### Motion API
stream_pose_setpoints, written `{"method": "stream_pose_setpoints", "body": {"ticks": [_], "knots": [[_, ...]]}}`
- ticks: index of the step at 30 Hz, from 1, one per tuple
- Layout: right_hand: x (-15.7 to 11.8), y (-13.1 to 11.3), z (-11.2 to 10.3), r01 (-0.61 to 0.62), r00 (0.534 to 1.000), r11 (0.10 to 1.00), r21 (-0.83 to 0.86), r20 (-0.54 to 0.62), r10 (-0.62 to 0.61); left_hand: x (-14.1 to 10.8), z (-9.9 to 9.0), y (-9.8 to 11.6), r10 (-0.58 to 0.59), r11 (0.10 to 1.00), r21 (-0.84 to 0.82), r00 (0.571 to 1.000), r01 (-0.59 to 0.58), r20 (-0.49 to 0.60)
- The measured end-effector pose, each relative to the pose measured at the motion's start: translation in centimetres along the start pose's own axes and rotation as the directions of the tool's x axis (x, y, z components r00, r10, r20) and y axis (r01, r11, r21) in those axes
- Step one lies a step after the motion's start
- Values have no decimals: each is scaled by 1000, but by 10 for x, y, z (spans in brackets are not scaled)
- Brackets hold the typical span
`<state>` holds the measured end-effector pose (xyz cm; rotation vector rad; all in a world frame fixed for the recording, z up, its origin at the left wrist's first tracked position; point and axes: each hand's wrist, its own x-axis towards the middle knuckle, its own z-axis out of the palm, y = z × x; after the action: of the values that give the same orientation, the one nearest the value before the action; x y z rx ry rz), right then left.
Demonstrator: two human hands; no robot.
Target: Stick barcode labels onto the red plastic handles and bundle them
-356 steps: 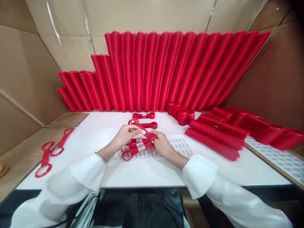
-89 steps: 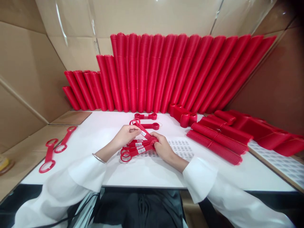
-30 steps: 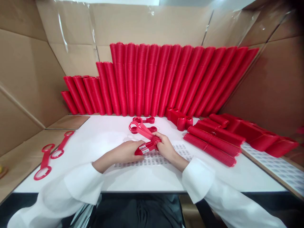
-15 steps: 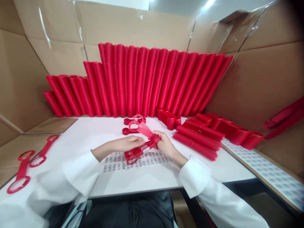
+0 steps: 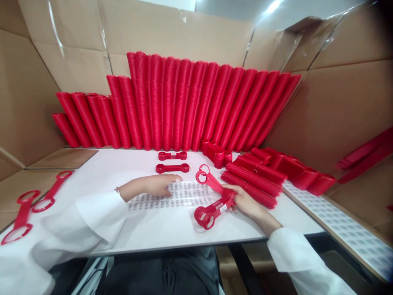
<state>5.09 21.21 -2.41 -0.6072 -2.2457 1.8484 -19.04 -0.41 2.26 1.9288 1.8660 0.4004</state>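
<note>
My right hand is wrapped round one end of a bundle of red plastic pieces, each with ringed ends. The pieces fan apart toward the left, and a small white label shows on one of them. My left hand holds nothing, its fingers apart, over the left part of a sheet of small printed labels on the white table. Beyond that hand lie two small red stacks with ringed ends, the nearer and the farther.
Tall red stacks lean against the cardboard wall at the back. More red stacks lie at the right, beside another label sheet. Two loose red pieces are at the far left.
My right hand has moved right with the red bundle. My left hand has come off the bundle and opened over the label sheet, which is now less covered.
</note>
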Motion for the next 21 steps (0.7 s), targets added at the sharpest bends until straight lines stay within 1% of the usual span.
{"method": "stream_pose_setpoints", "body": {"ticks": [2,3,5,7,9,11,13,14,16,18,19,21], "knots": [[8,-7,15,6,998,1000,29,66,-8,-2,0,-3,-11,1000,-8,1000,11,-8],[13,-10,23,4,996,999,45,94,-9,-1,2,-3,-20,1000,5,999,20,-44],[23,-17,38,6,991,997,82,136,-17,3,9,1,-22,999,35,985,28,-170],[31,-22,52,20,986,992,125,161,-40,10,18,7,-16,999,34,950,28,-313],[38,-25,62,44,984,984,170,164,-72,16,24,11,-55,998,-2,910,59,-411],[42,-26,68,59,986,975,212,139,-90,20,27,12,-150,989,-60,887,138,-437],[45,-26,69,58,988,969,241,124,-90,21,26,10,-237,971,-113,876,209,-420],[46,-26,69,52,987,967,250,132,-87,21,26,8,-256,966,-134,874,220,-413],[47,-24,68,37,983,963,268,164,-84,22,25,6,-241,968,-169,879,186,-412],[48,-23,66,25,981,958,286,176,-78,22,25,8,-191,975,-189,883,120,-428],[49,-22,65,21,982,955,295,173,-75,23,25,11,-174,977,-192,880,97,-443],[49,-20,65,18,984,953,303,164,-71,23,25,17,-177,978,-187,862,97,-475]]}}
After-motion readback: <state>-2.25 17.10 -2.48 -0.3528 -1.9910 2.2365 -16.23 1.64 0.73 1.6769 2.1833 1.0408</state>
